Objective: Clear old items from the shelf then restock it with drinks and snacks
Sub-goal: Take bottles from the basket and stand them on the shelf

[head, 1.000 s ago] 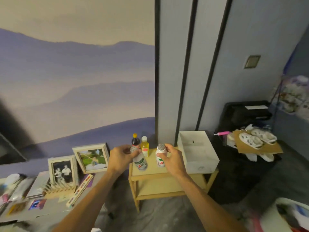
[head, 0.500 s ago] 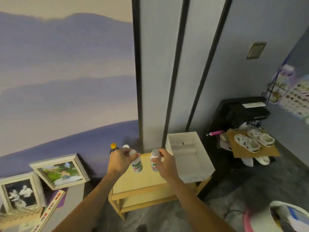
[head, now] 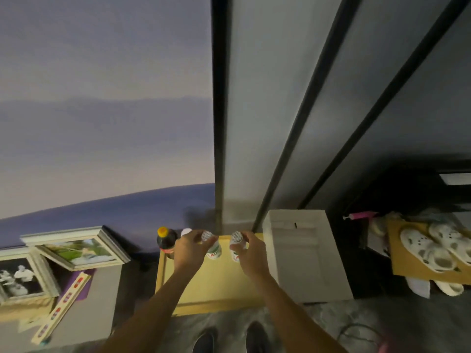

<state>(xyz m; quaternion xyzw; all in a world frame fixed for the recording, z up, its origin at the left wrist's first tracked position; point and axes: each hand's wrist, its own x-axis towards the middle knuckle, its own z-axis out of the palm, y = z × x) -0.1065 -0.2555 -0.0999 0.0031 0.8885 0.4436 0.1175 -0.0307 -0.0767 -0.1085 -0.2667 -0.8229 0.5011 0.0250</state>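
Through the head camera, low in the centre of the frame, the left hand (head: 190,250) curled round the left white bottle (head: 214,249). The right hand (head: 251,254) gripped the right white bottle (head: 236,240). Both bottles were at the back of the wooden shelf (head: 211,286), right of a dark bottle (head: 165,240).

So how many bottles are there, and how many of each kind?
small white bottle: 2, one gripped by the left hand, one by the right hand
dark bottle with a yellow cap: 1
white-capped bottle, mostly hidden behind the left hand: 1
Total: 4 bottles
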